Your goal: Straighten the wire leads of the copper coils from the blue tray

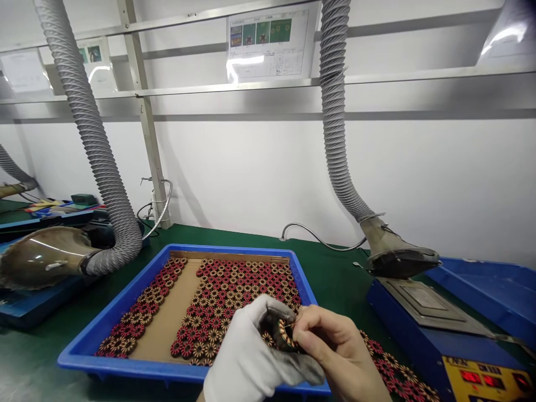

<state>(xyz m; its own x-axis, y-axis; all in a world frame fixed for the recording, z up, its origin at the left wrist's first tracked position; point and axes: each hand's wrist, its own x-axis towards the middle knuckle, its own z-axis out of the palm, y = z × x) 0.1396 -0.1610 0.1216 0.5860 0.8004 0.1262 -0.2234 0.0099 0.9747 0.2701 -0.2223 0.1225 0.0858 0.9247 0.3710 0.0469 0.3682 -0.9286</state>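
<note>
My left hand (251, 349), in a white glove with grey fingertips, grips a wound ring coil (286, 334) over the front right of the blue tray. The coil is tilted, and its copper-coloured and red windings show between the fingers. My bare right hand (335, 343) meets it from the right, thumb and forefinger pinched at the coil's edge on a thin wire (290, 325). The fingertips partly hide the wire. Below and behind my hands, the blue tray (161, 365) holds many red and copper ring coils (245, 282) in rows on cardboard.
More coils (391, 368) lie on the green table right of my hands. Beyond them stands a blue soldering pot (419, 340) with red digits, under an extraction hood (397, 254). Another blue tray (489, 290) is behind it. A second hood (46, 257) hangs low at left.
</note>
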